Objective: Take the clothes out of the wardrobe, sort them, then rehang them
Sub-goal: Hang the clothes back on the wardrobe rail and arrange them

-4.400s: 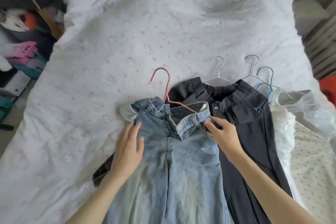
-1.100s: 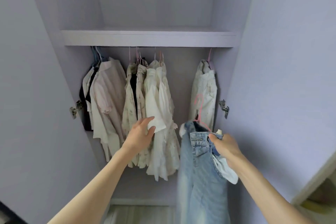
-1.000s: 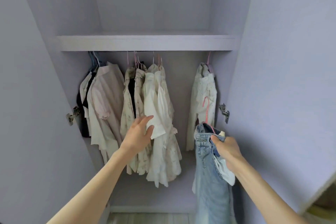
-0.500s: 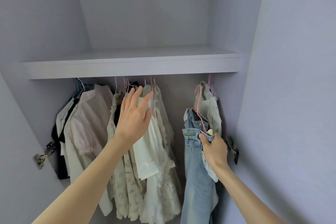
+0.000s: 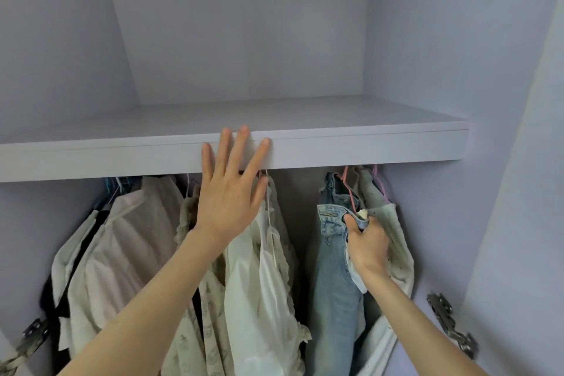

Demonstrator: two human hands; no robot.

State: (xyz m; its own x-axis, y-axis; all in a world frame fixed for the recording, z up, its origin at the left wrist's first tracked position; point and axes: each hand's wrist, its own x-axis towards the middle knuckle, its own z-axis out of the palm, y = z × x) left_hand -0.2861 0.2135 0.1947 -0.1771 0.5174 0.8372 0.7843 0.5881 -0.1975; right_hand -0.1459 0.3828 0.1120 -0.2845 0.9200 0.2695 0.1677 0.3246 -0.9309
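Left hand (image 5: 227, 192) fingers spread before the shelf (image 5: 366, 146); right hand (image 5: 367, 241) pinching the jeans (image 5: 332, 278) waistband.

The wardrobe walls (image 5: 244, 24) are pale purple, and the flat wooden shelf (image 5: 366, 143) is the same pale purple. The long denim jeans (image 5: 332, 278) are light blue, faded paler in places, and hang on a thin pink wire hanger (image 5: 348, 189). The soft top (image 5: 393, 232) beside them is cream with tiny dark dots. The loose shirt (image 5: 256, 284) in the middle is plain white. The blouse (image 5: 189, 342) next to it is cream with small dark prints. The wide shirt (image 5: 128, 241) is pale pinkish. A black garment (image 5: 61, 299) hangs far left.
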